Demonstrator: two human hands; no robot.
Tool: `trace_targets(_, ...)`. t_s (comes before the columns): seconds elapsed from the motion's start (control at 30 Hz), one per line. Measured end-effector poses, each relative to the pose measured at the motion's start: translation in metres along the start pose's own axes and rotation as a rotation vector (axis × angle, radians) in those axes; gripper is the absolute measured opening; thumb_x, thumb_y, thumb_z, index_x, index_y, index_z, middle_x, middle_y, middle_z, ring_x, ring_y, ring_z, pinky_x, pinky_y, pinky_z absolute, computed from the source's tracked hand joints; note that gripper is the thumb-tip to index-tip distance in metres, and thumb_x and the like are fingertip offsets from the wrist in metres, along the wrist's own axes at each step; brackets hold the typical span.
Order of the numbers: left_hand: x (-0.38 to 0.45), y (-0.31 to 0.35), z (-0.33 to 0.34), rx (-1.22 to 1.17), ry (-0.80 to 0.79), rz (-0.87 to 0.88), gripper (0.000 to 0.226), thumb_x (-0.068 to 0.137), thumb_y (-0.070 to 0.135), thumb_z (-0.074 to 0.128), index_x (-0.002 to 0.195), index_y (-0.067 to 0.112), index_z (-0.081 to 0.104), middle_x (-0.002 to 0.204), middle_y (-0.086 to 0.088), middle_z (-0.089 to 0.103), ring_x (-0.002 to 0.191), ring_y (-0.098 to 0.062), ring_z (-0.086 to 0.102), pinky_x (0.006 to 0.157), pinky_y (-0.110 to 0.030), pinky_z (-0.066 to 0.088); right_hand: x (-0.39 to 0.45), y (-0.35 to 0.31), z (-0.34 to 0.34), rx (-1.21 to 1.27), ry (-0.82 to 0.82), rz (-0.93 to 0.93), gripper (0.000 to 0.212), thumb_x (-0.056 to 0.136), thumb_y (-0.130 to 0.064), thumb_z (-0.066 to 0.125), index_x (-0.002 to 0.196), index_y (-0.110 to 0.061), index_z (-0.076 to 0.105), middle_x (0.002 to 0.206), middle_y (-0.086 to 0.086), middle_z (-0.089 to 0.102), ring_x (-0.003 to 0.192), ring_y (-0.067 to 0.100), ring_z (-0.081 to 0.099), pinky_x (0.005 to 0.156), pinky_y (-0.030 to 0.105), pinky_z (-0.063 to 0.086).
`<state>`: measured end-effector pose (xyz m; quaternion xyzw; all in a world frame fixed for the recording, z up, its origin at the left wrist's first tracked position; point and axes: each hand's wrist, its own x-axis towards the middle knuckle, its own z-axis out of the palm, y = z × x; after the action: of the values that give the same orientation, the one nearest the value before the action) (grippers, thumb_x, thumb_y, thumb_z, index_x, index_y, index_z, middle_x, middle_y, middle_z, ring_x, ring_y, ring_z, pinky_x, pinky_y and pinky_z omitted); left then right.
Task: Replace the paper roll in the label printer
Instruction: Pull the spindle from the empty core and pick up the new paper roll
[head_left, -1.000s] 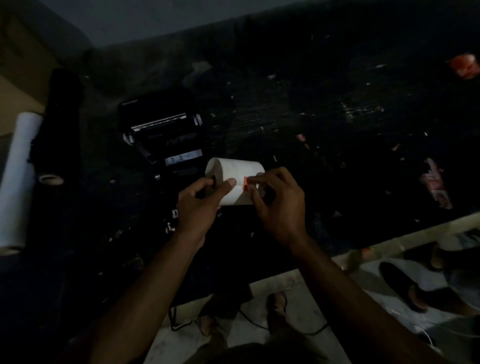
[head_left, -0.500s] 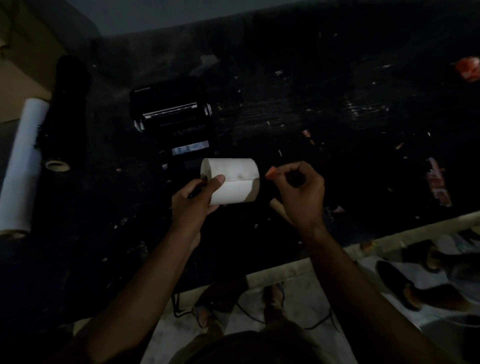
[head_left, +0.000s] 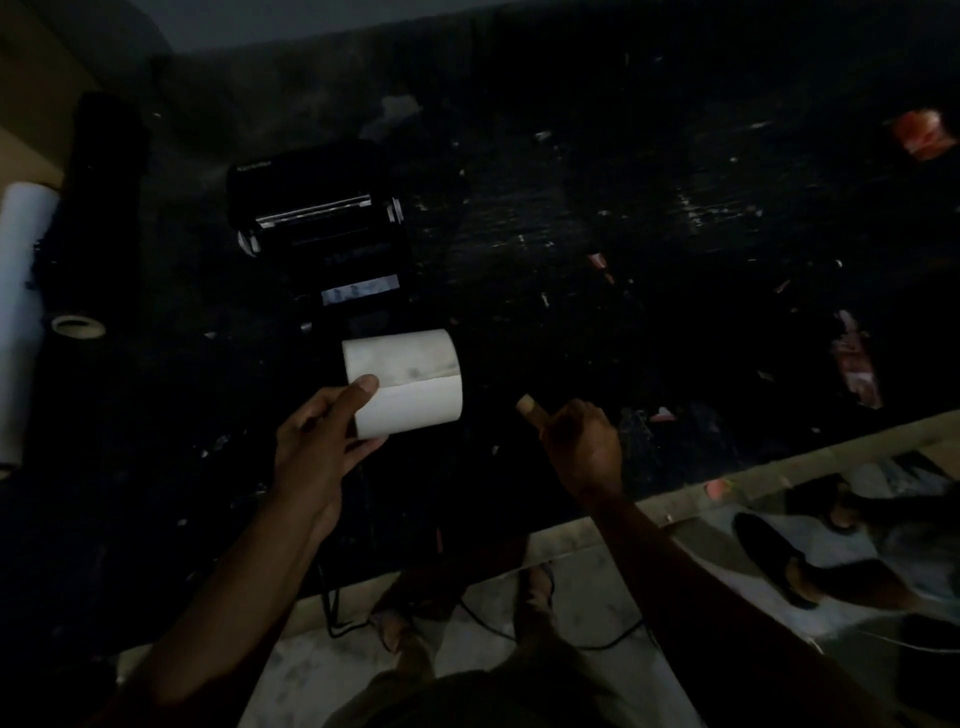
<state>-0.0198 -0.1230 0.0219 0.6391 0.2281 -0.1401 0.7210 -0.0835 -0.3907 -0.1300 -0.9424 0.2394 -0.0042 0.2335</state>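
Note:
The black label printer (head_left: 317, 228) lies on the dark table with its lid open and its metal bar showing. My left hand (head_left: 317, 447) holds a white paper roll (head_left: 408, 382) just in front of the printer, thumb on top, with the loose end of the paper hanging toward me. My right hand (head_left: 584, 447) rests low on the table to the right of the roll, fingers curled. A short tan piece (head_left: 527, 404) pokes out from under its knuckles. Whether the hand grips it or anything else is hidden.
A long white roll (head_left: 21, 312) and a black roll with a pale core end (head_left: 78, 326) lie at the left edge. Scraps litter the table, with a red one (head_left: 922, 132) at far right. The table's front edge (head_left: 779, 457) runs diagonally, with a cable (head_left: 571, 642) on the floor below.
My right hand pinched a small orange sticker on the roll, pulled it off to the right, then dropped to the table over the tan piece. The sticker is out of sight. The roll stays in my left hand.

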Motion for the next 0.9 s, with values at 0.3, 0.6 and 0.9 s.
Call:
trace_targets(0.3,-0.01,-0.007,-0.007,-0.11,-0.032,-0.085,0.013,0.093,0.028,0.066,0.103,0.023,0.072,0.115,-0.004,0.072,0.111,-0.024,0.067,0.095,-0.046,0.054,0.001,0.028,-0.018,0.242,0.275,0.113,0.039,0.086,-0.04,0.07,0.114,-0.015,0.062,0.112,0.011,0.062,0.103,0.032,0.062,0.083,0.043,0.049)
trace_targets(0.6,-0.017,0.0,-0.011,-0.313,-0.078,-0.202,0.031,0.086,0.036,0.064,0.114,0.021,0.065,0.115,-0.006,0.07,0.113,-0.027,0.065,0.094,-0.045,0.054,0.029,0.058,-0.022,0.302,0.154,0.319,0.029,0.082,-0.026,0.079,0.104,-0.01,0.069,0.106,0.014,0.073,0.103,0.034,0.068,0.092,0.047,0.055)
trace_targets(0.9,-0.014,0.002,-0.022,-0.4,-0.07,-0.221,0.056,0.069,0.039,0.082,0.119,0.02,0.066,0.111,-0.006,0.077,0.109,-0.026,0.071,0.091,-0.045,0.056,-0.027,-0.06,-0.119,1.134,-0.059,-0.06,0.019,0.078,-0.008,0.081,0.097,-0.011,0.076,0.088,0.014,0.076,0.08,0.022,0.072,0.075,0.029,0.059)
